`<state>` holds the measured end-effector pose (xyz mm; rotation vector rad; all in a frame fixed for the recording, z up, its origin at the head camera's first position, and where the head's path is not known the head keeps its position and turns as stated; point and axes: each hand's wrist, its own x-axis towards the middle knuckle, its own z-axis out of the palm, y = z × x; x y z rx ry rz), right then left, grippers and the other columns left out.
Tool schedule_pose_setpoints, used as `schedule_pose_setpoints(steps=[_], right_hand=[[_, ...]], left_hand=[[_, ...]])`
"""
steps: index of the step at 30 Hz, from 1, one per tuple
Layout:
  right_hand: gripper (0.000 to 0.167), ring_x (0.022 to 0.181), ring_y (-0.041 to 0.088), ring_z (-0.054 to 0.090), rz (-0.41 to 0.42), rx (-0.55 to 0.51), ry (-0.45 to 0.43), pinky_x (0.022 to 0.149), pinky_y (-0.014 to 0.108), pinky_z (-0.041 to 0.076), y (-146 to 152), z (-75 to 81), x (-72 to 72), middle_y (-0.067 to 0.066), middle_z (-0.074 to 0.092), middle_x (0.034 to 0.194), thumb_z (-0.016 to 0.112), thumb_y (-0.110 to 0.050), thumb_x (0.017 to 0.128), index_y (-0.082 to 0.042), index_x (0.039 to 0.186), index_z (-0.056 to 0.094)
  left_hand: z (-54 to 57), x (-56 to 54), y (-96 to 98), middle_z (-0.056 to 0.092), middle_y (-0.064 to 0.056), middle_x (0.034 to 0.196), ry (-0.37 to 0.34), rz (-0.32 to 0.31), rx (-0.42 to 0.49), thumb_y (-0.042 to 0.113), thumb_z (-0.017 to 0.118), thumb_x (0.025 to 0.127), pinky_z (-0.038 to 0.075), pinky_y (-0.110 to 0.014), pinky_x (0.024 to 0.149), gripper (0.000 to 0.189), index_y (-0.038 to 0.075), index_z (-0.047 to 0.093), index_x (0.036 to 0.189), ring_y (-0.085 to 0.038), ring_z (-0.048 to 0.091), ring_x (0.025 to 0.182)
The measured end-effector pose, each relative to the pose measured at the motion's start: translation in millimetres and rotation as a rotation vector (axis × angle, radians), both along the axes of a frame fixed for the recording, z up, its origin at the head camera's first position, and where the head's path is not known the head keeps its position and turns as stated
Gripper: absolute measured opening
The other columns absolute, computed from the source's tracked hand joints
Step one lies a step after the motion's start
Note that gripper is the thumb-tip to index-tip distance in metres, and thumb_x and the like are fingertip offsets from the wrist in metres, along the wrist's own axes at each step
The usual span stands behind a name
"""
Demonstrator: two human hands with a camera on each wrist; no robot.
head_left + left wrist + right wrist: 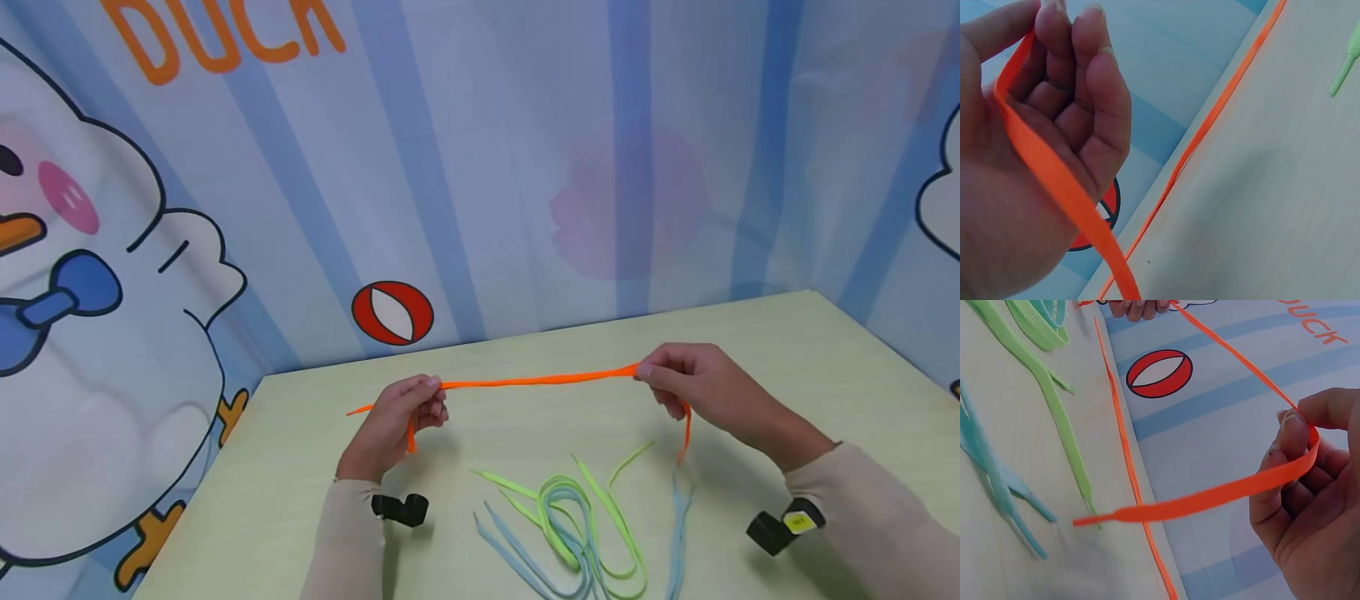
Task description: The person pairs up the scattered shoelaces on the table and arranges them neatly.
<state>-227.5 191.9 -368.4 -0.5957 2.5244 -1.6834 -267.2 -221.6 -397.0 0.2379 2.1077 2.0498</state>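
Observation:
An orange shoelace [536, 381] stretches nearly straight between the two hands above the table. The left hand [397, 421] pinches it between thumb and index finger, and a loose part crosses the palm. At the other side the right hand [705, 396] pinches it, its free end [1210, 497] hanging with the narrow tip visible. Another orange strand [1124, 440] runs along the tabletop near the back edge in both wrist views; whether it is a separate lace I cannot tell. Below the hands lie a looped green shoelace [626, 533] and light blue shoelaces [678, 537].
The pale wooden table [300, 467] has its back edge against a blue striped backdrop [510, 208] printed with a duck and a red ball. Black wrist cameras [401, 508] sit on both sleeves. The green and blue laces overlap at the front centre.

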Motion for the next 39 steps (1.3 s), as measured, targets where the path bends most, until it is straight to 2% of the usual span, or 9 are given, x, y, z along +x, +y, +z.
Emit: schedule_pose_setpoints(steps=[6,15,22,26,30,35,39], right_hand=[[0.019,0.064,0.029,0.057,-0.03,-0.006,-0.005,0.065,0.036,0.053,3.0,2.4,-1.8,0.019,0.058,0.079,0.058,-0.015,0.102,0.0,0.111,0.066],[0.021,0.064,0.029,0.056,-0.033,-0.012,0.015,0.064,0.036,0.051,4.8,-4.9,-1.5,0.013,0.055,0.073,0.061,-0.024,0.102,-0.003,0.105,0.066],[0.025,0.064,0.028,0.055,-0.077,-0.019,0.035,0.064,0.035,0.049,8.0,-6.3,-5.3,0.012,0.054,0.071,0.06,-0.027,0.102,-0.003,0.099,0.062],[0.027,0.063,0.029,0.054,-0.086,-0.036,0.033,0.063,0.035,0.05,9.1,-7.4,-6.6,0.014,0.053,0.071,0.06,-0.028,0.102,-0.002,0.097,0.063],[0.029,0.063,0.029,0.054,-0.09,-0.045,0.033,0.063,0.035,0.05,12.7,-7.6,-8.0,0.014,0.053,0.072,0.058,-0.03,0.103,-0.002,0.099,0.064],[0.031,0.063,0.028,0.054,-0.122,-0.048,0.05,0.063,0.035,0.05,17.5,-6.3,-9.7,0.015,0.053,0.074,0.056,-0.032,0.104,-0.001,0.101,0.064],[0.034,0.063,0.028,0.055,-0.151,-0.033,0.048,0.063,0.035,0.05,17.8,-8.7,-11.4,0.014,0.054,0.073,0.058,-0.036,0.102,-0.002,0.099,0.063]], left_hand=[[1.9,-3.7,-3.7,0.059,-0.008,0.082,-0.017,0.071,0.038,0.029,0.06,0.102,0.054,-0.028,0.081,0.03,0.0,0.058,0.1,-0.021,0.061,0.08],[-3.1,-3.0,-11.8,0.059,-0.008,0.085,-0.079,0.178,0.026,0.031,0.059,0.103,0.054,-0.027,0.081,0.033,-0.002,0.059,0.105,-0.021,0.061,0.082],[-2.1,-3.4,-16.8,0.059,-0.007,0.085,-0.047,0.21,0.044,0.036,0.062,0.1,0.053,-0.027,0.082,0.037,0.0,0.063,0.109,-0.021,0.06,0.084],[-3.1,-3.6,-20.2,0.058,-0.006,0.083,-0.065,0.243,0.064,0.035,0.061,0.101,0.052,-0.028,0.081,0.034,0.002,0.064,0.107,-0.021,0.059,0.083],[-2.7,-3.2,-24.2,0.057,-0.006,0.082,-0.075,0.272,0.083,0.032,0.058,0.103,0.052,-0.028,0.08,0.029,0.003,0.062,0.105,-0.021,0.059,0.082],[0.5,-6.3,-26.3,0.057,-0.004,0.081,-0.037,0.285,0.107,0.036,0.061,0.101,0.052,-0.027,0.079,0.031,0.006,0.062,0.103,-0.02,0.059,0.08],[-0.7,-6.2,-28.1,0.057,-0.003,0.081,-0.067,0.318,0.122,0.036,0.061,0.101,0.052,-0.026,0.078,0.031,0.006,0.062,0.107,-0.019,0.058,0.08]])
